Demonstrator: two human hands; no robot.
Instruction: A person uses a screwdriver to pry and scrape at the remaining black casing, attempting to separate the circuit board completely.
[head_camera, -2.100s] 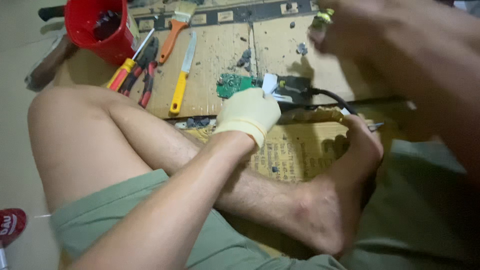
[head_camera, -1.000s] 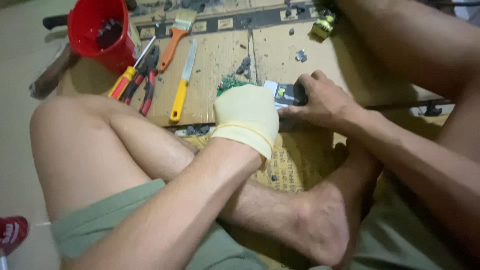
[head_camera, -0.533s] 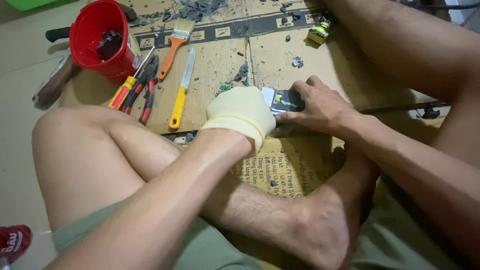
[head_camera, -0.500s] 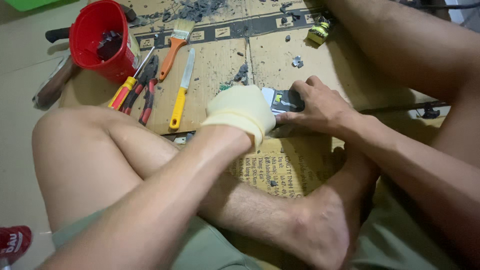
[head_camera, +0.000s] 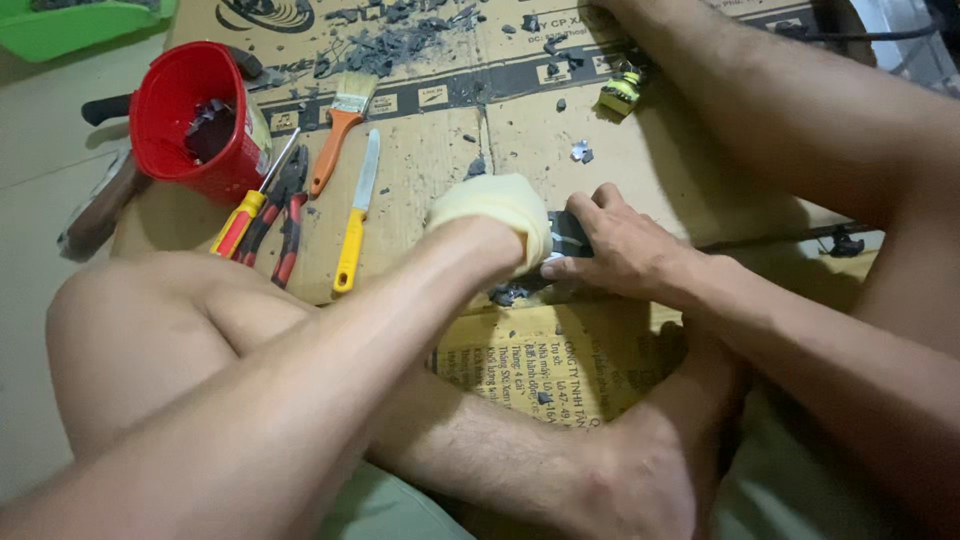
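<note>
My left hand (head_camera: 495, 215), in a pale yellow glove, is closed over a small dark device (head_camera: 566, 237) lying on the cardboard sheet (head_camera: 430, 165). My bare right hand (head_camera: 620, 245) presses on the same device from the right, fingers curled around its edge. Most of the device is hidden under the two hands. My crossed legs and a bare foot (head_camera: 640, 470) lie below the hands.
A red cup (head_camera: 195, 120) holding dark scraps stands at the left. Beside it lie a yellow-handled screwdriver (head_camera: 245, 215), red-handled pliers (head_camera: 285, 215), an orange brush (head_camera: 340, 140) and a yellow-handled knife (head_camera: 355, 225). Dark debris (head_camera: 400, 35) litters the far cardboard. A small yellow part (head_camera: 620, 93) sits at the top right.
My right hand came down from near the camera onto the device beside the gloved left hand. Both hands have stayed on it since, and the view has shifted slightly.
</note>
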